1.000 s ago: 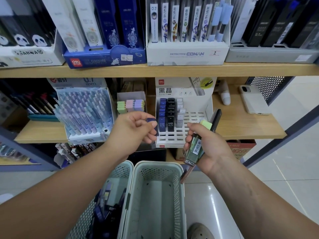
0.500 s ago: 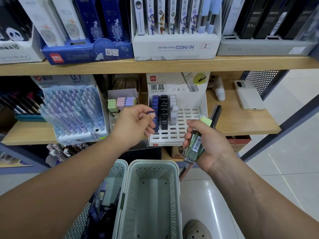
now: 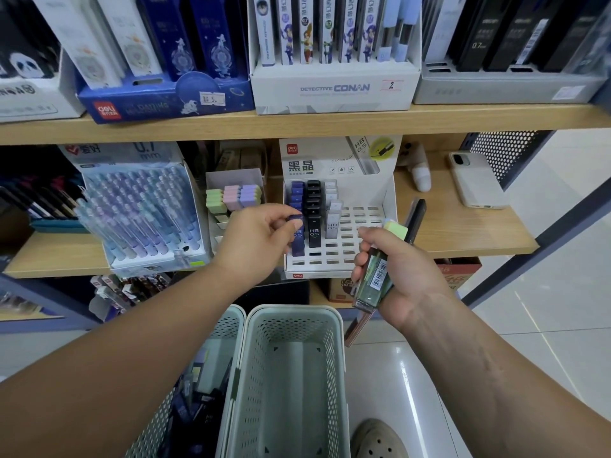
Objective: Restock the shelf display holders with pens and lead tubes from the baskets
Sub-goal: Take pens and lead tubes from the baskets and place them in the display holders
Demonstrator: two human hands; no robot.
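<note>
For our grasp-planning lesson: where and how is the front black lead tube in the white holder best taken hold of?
Probably pinch the upper end of the black tube, coming from above and in front. It stands on end, foot in a slot of the holder. A blue tube and a clear tube flank it closely, and the slots before it are empty.

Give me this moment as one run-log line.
step: stocking lead holder | left hand: pinching blue lead tube at blue column front | right hand: gripping green tubes and black pen
</note>
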